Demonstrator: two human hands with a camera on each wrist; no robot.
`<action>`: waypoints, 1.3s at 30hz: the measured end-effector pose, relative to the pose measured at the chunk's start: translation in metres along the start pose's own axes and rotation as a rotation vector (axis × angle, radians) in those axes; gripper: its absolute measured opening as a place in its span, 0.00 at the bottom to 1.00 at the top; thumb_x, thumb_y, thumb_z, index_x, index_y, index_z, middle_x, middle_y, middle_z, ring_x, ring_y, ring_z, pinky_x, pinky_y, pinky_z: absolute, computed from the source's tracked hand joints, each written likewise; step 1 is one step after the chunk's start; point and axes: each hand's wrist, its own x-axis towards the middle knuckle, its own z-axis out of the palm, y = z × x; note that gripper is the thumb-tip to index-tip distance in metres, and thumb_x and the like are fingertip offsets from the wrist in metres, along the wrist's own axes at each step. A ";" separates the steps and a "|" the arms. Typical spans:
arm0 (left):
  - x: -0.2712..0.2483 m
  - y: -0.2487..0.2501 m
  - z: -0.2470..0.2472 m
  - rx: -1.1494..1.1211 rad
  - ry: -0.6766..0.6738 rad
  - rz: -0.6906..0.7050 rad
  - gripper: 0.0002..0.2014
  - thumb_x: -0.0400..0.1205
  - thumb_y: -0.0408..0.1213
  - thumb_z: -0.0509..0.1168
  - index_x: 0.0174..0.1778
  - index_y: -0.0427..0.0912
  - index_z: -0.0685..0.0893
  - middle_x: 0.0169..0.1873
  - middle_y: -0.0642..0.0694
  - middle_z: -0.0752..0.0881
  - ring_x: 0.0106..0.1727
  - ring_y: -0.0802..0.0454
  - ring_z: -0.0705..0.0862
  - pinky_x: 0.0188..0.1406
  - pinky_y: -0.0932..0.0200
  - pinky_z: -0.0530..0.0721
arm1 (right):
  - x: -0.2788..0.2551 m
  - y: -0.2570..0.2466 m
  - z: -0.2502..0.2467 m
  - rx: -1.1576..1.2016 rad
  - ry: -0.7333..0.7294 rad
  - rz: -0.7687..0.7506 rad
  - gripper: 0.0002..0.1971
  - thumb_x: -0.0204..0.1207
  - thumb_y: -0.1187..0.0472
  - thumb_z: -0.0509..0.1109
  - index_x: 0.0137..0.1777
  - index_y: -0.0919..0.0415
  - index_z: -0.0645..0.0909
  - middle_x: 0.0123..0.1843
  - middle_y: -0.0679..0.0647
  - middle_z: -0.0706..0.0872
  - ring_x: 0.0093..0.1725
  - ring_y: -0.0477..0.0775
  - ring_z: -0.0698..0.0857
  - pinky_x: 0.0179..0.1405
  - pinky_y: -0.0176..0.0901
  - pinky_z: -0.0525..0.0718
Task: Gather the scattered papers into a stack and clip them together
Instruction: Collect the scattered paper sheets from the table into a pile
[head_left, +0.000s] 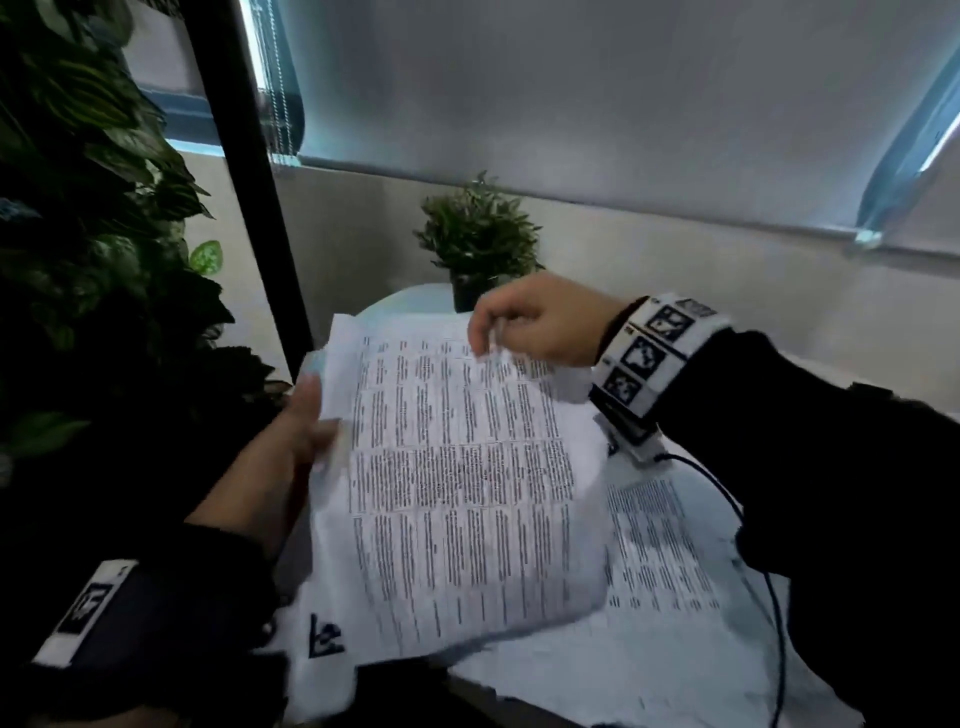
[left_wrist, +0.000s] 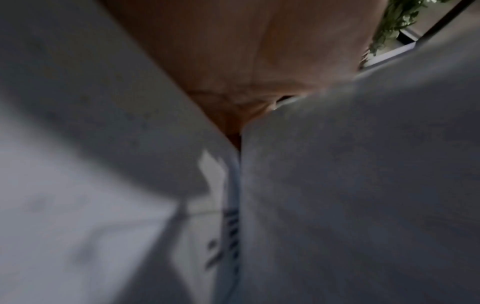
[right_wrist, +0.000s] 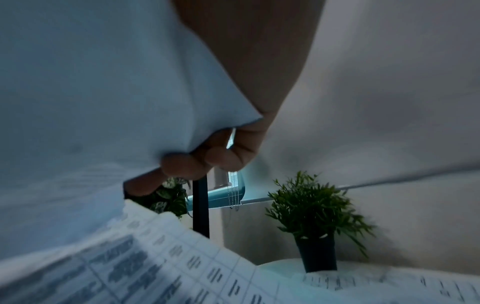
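A bundle of printed papers (head_left: 457, 493) is lifted above the table, tilted toward me. My left hand (head_left: 306, 431) grips its left edge, thumb on top. My right hand (head_left: 519, 322) pinches the far top edge of the top sheet. More printed sheets (head_left: 660, 561) lie flat on the table under and to the right of the bundle. In the left wrist view the papers (left_wrist: 350, 185) fill the frame against my palm (left_wrist: 246, 61). In the right wrist view my fingers (right_wrist: 207, 162) curl over a sheet's edge (right_wrist: 103, 102). No clip is visible.
A small potted plant (head_left: 478, 244) in a dark pot stands at the table's far edge, just behind my right hand. A large leafy plant (head_left: 88, 234) and a black post (head_left: 249, 171) stand at the left. A cable (head_left: 769, 571) hangs from my right wrist over the sheets.
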 end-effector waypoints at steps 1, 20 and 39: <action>-0.004 -0.003 0.008 0.081 -0.023 0.055 0.23 0.62 0.53 0.76 0.42 0.38 0.91 0.41 0.38 0.93 0.36 0.45 0.92 0.28 0.56 0.88 | 0.004 -0.004 0.004 -0.053 0.045 -0.001 0.14 0.74 0.72 0.61 0.47 0.55 0.85 0.36 0.41 0.83 0.31 0.35 0.77 0.34 0.25 0.74; 0.015 -0.007 -0.044 0.635 0.354 0.422 0.19 0.73 0.17 0.72 0.44 0.49 0.85 0.56 0.43 0.83 0.49 0.51 0.83 0.46 0.67 0.82 | -0.109 0.122 0.027 -0.205 -0.227 0.722 0.38 0.65 0.58 0.81 0.74 0.58 0.70 0.66 0.53 0.79 0.60 0.52 0.77 0.57 0.40 0.75; 0.010 -0.009 -0.010 0.301 0.264 0.366 0.08 0.74 0.25 0.74 0.46 0.40 0.87 0.39 0.50 0.93 0.36 0.55 0.90 0.39 0.56 0.90 | 0.021 0.016 0.008 0.198 0.141 0.427 0.31 0.74 0.42 0.69 0.74 0.54 0.70 0.69 0.52 0.80 0.63 0.55 0.82 0.60 0.52 0.82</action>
